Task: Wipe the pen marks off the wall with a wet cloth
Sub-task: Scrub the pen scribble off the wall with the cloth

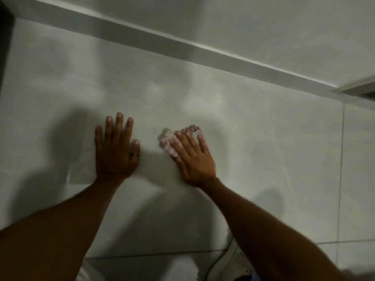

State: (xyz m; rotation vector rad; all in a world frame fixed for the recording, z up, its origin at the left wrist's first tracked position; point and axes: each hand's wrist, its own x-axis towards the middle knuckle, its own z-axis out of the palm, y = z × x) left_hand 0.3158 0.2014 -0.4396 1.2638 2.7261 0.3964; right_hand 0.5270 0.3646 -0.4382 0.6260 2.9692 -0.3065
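Note:
My right hand (192, 157) presses a small white cloth with pinkish marks (168, 138) flat against a pale grey tiled surface (243, 138). The cloth sticks out past my fingertips and is blurred. To the left, my left hand (115, 149) lies flat on the same surface with fingers spread and nothing in it; a dark ring sits on its thumb. No pen marks are visible around the cloth.
A white skirting strip (182, 47) runs diagonally across the top, with the pale wall (263, 21) beyond it. A dark object (5, 37) stands at the far left edge. Grout lines (342, 159) cross at right and below. White fabric (229, 258) shows at the bottom.

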